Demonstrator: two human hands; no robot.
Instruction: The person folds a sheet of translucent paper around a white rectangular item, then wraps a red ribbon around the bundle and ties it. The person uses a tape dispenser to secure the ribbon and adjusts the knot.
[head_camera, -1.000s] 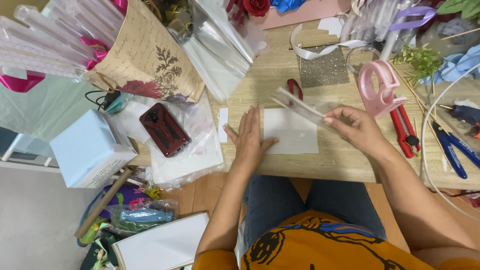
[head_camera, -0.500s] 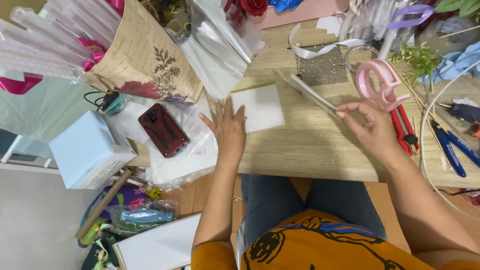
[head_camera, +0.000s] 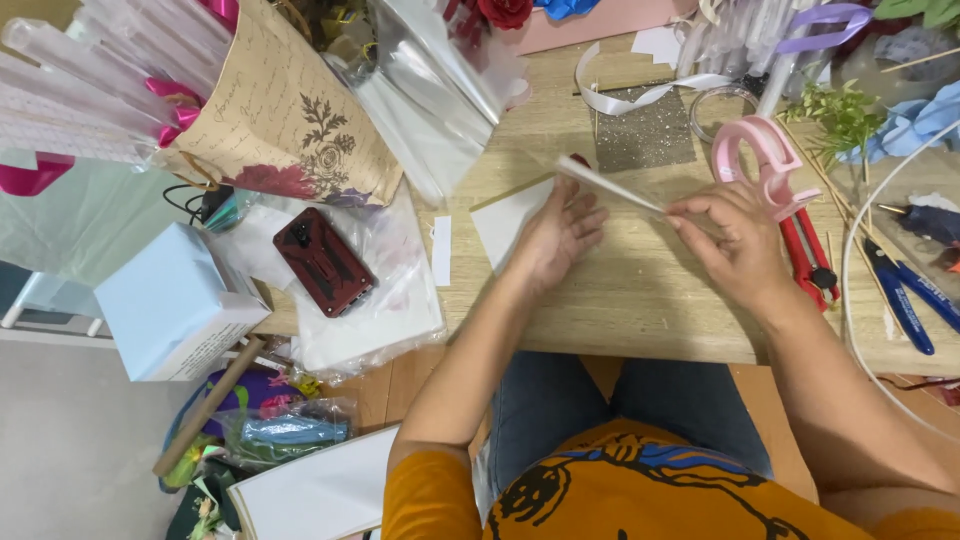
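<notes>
Rolling the clear film sheet (head_camera: 610, 188) now: over the last second it is going from a loose strip in the right hand alone to a narrow cone or tube spanning both hands.

Left hand (head_camera: 556, 232) is moving off the white card (head_camera: 505, 218). A second ago it was pressing that card flat, half a second ago sliding it up and left, and now it is lifting to cup the film's wide end, fingers (head_camera: 590, 215) loosely curled under it, not clamped.

Right hand (head_camera: 728, 235) is pinching the film's narrow end, thumb and fingers closed tight on it, just in front of the pink tape dispenser (head_camera: 765, 160).

White card is lying on the worktop (head_camera: 640, 300) under and left of the left hand, angled, no longer held down.

Judgement: card is being set aside and the film is becoming the active workpiece; the two-hand hold looks like shaping or tightening the roll.

Nearby, unchanged: red cutter (head_camera: 808, 255) beside the right wrist, blue pliers (head_camera: 905, 295) further right, glitter sheet (head_camera: 640, 135) above the hands, dark red phone (head_camera: 322, 260) well to the left.

Whether the film edge is overlapped or taped, I cannot tell.
</notes>
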